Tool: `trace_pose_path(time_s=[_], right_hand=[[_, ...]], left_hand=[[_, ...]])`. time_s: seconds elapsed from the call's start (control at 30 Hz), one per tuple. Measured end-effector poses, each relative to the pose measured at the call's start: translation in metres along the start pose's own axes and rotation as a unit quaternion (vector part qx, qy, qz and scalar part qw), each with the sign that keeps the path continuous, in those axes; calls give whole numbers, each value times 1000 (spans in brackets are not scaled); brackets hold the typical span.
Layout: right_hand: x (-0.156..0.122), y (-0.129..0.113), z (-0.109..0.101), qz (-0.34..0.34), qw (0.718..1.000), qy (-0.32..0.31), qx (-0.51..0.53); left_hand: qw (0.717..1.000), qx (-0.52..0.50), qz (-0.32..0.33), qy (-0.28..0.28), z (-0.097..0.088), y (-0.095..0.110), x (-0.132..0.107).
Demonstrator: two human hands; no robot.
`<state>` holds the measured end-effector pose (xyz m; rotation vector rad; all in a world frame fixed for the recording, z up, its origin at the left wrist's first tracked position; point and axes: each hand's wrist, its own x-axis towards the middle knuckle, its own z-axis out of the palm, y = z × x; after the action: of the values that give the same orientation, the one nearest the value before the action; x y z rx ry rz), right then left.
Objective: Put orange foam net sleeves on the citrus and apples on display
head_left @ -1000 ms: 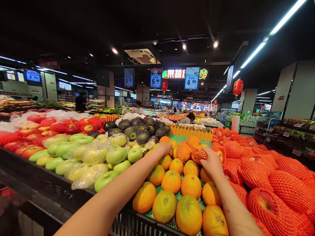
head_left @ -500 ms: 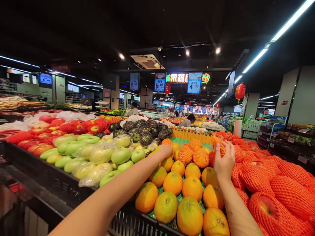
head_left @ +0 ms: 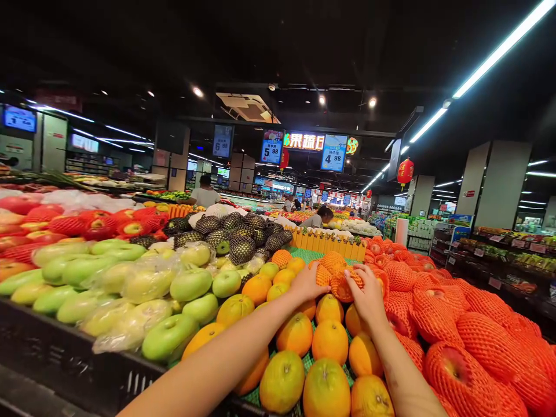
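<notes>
My left hand (head_left: 306, 285) is closed against a net-wrapped orange (head_left: 322, 274) in the middle of the display, its fingers curved over the near side. My right hand (head_left: 367, 293) has its fingers bent onto another net-wrapped orange (head_left: 357, 279), partly hidden by the hand. Between the hands sits a further netted orange (head_left: 340, 288). Bare oranges (head_left: 330, 340), some with green patches, lie in rows on green matting (head_left: 306, 360) below my wrists.
Red-netted apples (head_left: 489, 339) are heaped on the right. Green apples (head_left: 191, 284), some in clear wrap, and dark-netted fruit (head_left: 242, 248) lie on the left. A low orange picket fence (head_left: 330, 243) edges the back. A person (head_left: 316, 218) bends beyond it.
My left hand has moved right and a little lower onto the netted fruit. My right hand has come left and down, closer to the left. The view has turned slightly right.
</notes>
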<state>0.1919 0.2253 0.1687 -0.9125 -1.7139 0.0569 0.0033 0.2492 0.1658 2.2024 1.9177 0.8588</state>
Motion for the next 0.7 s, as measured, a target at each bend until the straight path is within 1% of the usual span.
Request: trace_pose_path(time_s=[0.1,0.2,0.27,0.3,0.33,0.37,0.43,0.5,0.53,0.57,0.6,0.63,0.7], right_hand=[[1,-1,-3,5,1000,-3,-8],[2,2,-3,-5,999,15,-31],[2,4,-2,1,998,26,-52],[2,5,-1,11,998,25,-56],[2,5,0,25,998,22,-51],[1,4,1,44,998,15,-33],[-1,1,3,82,995,-14,51],[-2,-2,4,110,980,-64,154],[-3,-4,5,113,972,-80,188],[-4,-5,6,109,968,-87,207],[-4,-6,6,100,968,-85,213],[-5,-6,7,90,970,-76,215],[-5,-8,8,92,965,-60,237]], left_hand=[[999,1,-26,28,1,-1,0],[997,-3,-53,60,0,0,2],[994,-28,-44,100,-3,-1,3],[990,-47,-25,130,-4,-2,3],[984,-68,9,162,-7,-4,4],[976,-87,57,192,-10,-5,4],[948,-110,193,227,-15,-8,3],[908,-101,344,218,-20,-8,2],[886,-82,409,201,-22,-7,1],[868,-53,459,182,-23,-6,0],[853,-22,494,165,-24,-5,-1],[845,6,512,154,-24,-4,-2],[837,32,523,155,-23,-4,-3]])
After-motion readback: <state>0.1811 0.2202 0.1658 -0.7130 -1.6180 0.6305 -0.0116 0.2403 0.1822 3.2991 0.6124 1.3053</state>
